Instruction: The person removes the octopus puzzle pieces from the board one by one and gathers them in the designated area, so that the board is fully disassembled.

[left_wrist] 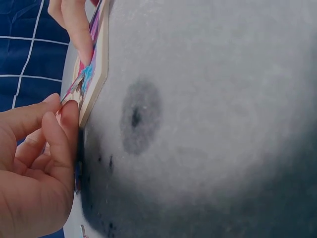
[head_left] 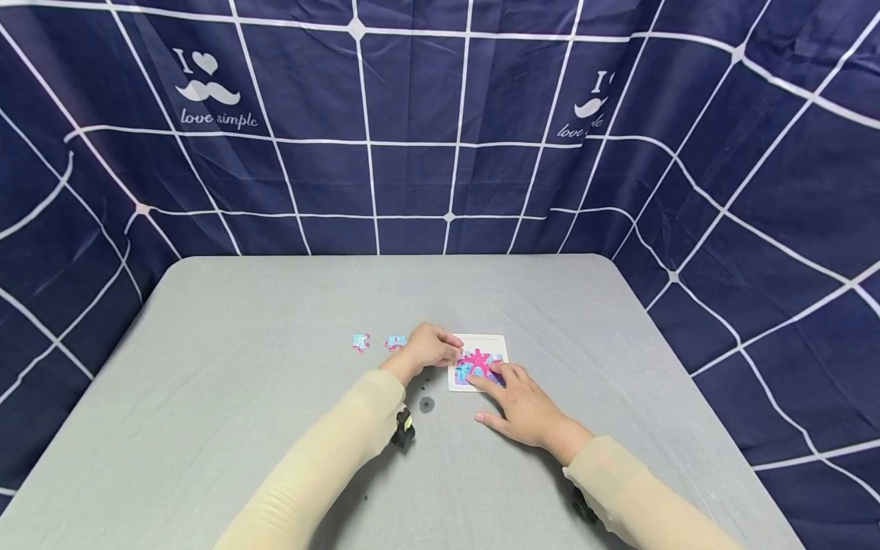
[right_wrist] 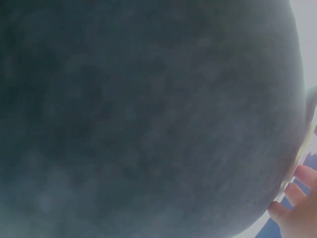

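Note:
At the left side of a white-framed puzzle board [head_left: 481, 341], my left hand [head_left: 429, 347] pinches a puzzle piece [left_wrist: 72, 89] between thumb and fingertips. The piece is tilted, one edge against the pink and blue pieces [head_left: 478, 362] in the board's lower part. My right hand [head_left: 525, 409] rests at the board's right, its index and middle fingertips touching the joined pieces, the thumb apart on the table. In the right wrist view only some fingers [right_wrist: 297, 196] show at the lower right.
Two loose puzzle pieces, one at the far left [head_left: 360, 342] and one near my left hand [head_left: 395, 342], lie on the grey-covered table [head_left: 275, 321]. A dark wet-looking spot [head_left: 427, 405] marks the cloth before the board. Blue gridded curtains [head_left: 412, 176] surround the table's back and sides.

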The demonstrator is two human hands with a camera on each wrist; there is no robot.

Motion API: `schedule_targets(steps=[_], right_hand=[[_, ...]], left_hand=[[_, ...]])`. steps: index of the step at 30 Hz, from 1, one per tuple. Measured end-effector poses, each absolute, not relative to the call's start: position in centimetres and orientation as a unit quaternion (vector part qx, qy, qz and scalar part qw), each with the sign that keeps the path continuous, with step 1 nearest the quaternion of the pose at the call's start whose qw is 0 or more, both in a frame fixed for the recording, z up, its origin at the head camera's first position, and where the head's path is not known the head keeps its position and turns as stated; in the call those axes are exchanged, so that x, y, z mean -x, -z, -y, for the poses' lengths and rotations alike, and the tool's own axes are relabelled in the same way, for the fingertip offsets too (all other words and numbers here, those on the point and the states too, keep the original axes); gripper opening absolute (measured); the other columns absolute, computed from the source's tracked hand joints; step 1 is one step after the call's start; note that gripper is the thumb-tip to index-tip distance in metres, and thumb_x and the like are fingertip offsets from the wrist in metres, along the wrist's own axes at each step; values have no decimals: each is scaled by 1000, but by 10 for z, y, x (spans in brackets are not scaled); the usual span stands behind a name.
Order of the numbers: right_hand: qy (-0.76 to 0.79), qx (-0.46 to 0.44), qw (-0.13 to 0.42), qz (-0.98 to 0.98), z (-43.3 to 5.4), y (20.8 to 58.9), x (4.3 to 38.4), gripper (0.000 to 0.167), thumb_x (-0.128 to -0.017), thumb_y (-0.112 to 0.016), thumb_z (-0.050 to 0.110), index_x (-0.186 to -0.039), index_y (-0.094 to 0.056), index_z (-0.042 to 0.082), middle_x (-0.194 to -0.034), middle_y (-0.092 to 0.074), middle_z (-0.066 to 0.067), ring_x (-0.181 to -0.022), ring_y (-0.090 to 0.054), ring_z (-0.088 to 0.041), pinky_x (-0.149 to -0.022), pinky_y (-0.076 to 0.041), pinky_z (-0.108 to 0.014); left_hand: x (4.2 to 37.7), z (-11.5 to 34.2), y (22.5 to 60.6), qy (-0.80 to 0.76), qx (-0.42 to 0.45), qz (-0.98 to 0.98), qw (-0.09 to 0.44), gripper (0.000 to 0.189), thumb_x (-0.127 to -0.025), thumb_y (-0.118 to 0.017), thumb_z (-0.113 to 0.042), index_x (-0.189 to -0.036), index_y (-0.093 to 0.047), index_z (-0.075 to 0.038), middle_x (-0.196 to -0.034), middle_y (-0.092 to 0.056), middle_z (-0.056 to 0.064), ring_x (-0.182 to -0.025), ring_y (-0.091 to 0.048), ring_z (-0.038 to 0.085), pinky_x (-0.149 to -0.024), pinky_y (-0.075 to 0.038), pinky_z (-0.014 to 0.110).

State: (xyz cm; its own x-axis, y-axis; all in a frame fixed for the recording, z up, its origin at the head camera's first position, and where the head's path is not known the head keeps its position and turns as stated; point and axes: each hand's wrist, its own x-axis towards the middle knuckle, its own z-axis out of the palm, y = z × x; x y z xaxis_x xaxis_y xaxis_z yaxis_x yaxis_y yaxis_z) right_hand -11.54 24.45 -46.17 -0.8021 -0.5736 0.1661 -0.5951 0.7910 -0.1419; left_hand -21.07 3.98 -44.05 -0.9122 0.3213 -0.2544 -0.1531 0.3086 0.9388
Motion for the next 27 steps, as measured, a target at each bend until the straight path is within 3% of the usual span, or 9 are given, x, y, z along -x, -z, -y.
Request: schedule_targets(steps=[12, 27], right_hand=[[-94, -309, 54, 945, -244, 461, 116, 58, -88, -65, 45, -138, -51, 20, -128, -44, -22, -118, -42, -40, -97, -39, -55], [-92, -311, 56, 944, -244, 461, 116, 58, -88, -66, 44, -138, -51, 19, -128, -44, -23, -117, -43, -41, -97, -39, -54]], left_hand=[[211, -40, 444, -574, -47, -792, 204, 10, -81, -74, -1, -91, -74, 1, -73, -68, 3, -61, -57, 8, -56, -53, 20], [212, -31, 440, -584, -44, -778, 228, 13, -83, -73, -3, -96, -73, 0, -76, -70, 5, -64, -61, 8, -55, -52, 18]])
